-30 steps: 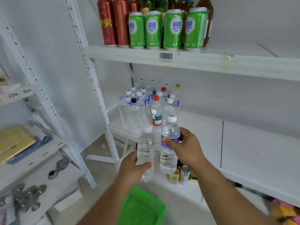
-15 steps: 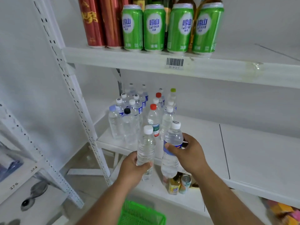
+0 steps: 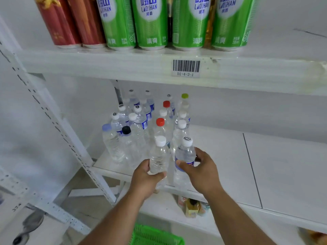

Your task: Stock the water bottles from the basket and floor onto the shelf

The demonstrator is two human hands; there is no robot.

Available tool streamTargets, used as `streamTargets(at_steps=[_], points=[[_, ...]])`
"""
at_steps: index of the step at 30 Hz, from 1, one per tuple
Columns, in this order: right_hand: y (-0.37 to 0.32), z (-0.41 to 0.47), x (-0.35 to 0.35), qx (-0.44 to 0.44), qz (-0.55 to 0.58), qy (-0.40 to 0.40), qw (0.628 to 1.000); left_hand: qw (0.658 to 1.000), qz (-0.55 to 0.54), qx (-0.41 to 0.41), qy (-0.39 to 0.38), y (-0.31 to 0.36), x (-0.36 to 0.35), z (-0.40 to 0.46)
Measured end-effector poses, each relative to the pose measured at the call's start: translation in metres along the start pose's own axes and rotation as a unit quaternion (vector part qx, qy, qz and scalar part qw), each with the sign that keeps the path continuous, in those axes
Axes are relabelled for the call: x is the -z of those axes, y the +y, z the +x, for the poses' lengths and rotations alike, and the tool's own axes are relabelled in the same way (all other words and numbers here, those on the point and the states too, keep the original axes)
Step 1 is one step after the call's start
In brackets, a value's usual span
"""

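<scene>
Head view, both hands curled around 2 upright bottles, left hand [image 3: 144,177] on clear bottle [image 3: 158,159], right hand [image 3: 201,171] on blue-labelled bottle [image 3: 184,156]

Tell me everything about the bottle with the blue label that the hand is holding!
The bottle with the blue label is clear plastic with water inside and a white cap that has a dark ring mark on top. It stands upright. The right hand grips it around the middle, thumb across the blue label, so part of the label is hidden. It is at the front edge of the shelf, just in front of the other bottles; whether its base rests on the shelf cannot be seen.
</scene>
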State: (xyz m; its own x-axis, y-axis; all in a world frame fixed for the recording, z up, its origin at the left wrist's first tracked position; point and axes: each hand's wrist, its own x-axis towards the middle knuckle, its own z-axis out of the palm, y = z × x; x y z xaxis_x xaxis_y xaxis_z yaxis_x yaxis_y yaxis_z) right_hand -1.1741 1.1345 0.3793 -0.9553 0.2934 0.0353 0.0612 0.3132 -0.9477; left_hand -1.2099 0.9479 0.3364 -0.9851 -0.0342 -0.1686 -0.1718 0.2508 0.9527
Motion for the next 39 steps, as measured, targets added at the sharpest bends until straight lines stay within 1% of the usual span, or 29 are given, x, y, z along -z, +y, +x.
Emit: streamTargets(at_steps=[10,14,22,27,31,34,39], points=[[0.0,0.011,-0.03,-0.027,0.004,0.046,0.999,0.999,0.021,0.0,-0.037,-0.007,-0.003,0.048],[0.002,0.025,-0.037,-0.037,-0.011,0.059,0.998,0.997,0.051,-0.016,-0.054,-0.011,-0.003,0.067],[0.003,0.041,-0.046,-0.042,-0.008,0.077,0.996,0.993,0.068,-0.037,-0.095,-0.009,-0.001,0.085],[0.005,0.036,-0.047,-0.052,-0.01,0.075,0.996,0.99,0.077,-0.043,-0.109,-0.012,0.001,0.086],[0.006,0.033,-0.047,-0.067,-0.019,0.055,0.996,0.989,0.082,-0.031,-0.119,-0.011,0.002,0.084],[0.009,0.032,-0.047,-0.071,-0.037,0.035,0.996,0.984,0.097,-0.026,-0.144,-0.012,0.005,0.085],[-0.001,0.019,-0.047,-0.13,-0.064,0.019,0.989,0.978,0.118,-0.02,-0.171,-0.009,0.015,0.077]])
